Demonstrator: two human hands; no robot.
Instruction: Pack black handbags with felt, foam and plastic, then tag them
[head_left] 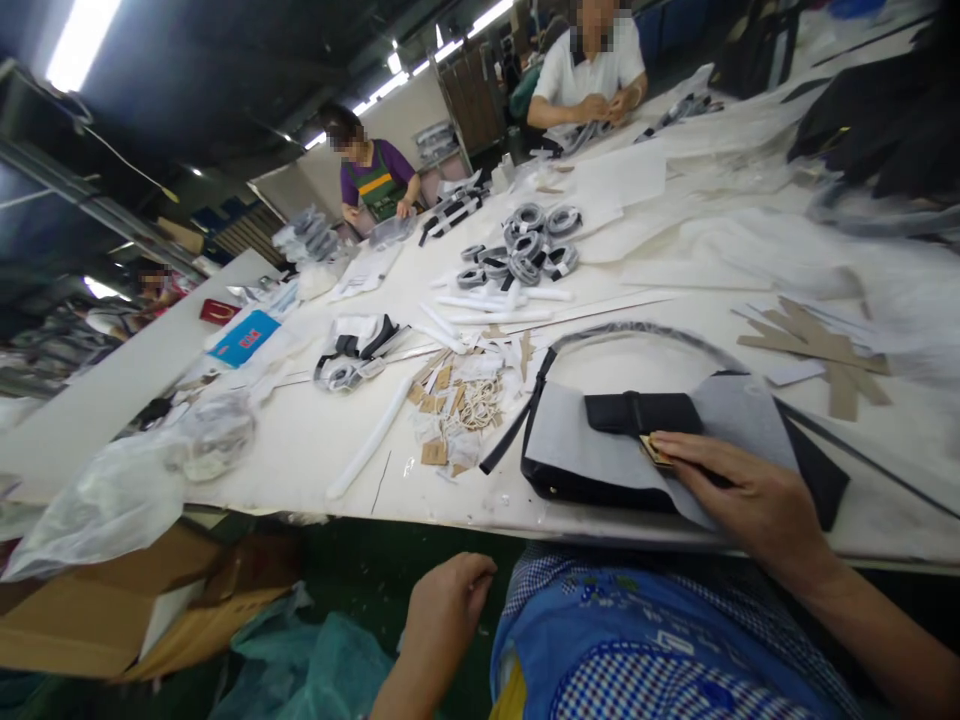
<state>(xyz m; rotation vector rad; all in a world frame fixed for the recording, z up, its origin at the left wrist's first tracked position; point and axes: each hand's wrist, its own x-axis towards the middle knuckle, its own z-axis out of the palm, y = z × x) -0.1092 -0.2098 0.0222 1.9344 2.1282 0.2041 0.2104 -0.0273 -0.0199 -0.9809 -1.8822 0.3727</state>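
A black handbag (600,484) lies on the white table near its front edge, with white tissue paper (559,425) over its front and a black flap strap (643,412) on top. My right hand (739,485) pinches a small gold-coloured metal piece (655,452) at the lower end of the strap. The bag's handle (637,328), wrapped in thin clear film, arches behind it. Off the table, in front of its edge, my left hand (452,597) hangs with its fingers curled together; whether something small is between them is hidden.
Left of the bag lie tags and strings (480,402) and white foam tubes (379,440). Wrapped coiled straps (525,245) sit mid-table; brown card strips (817,345) lie right. Plastic bags (120,495) overhang the left edge above a cardboard box (90,610). Two people work across the table.
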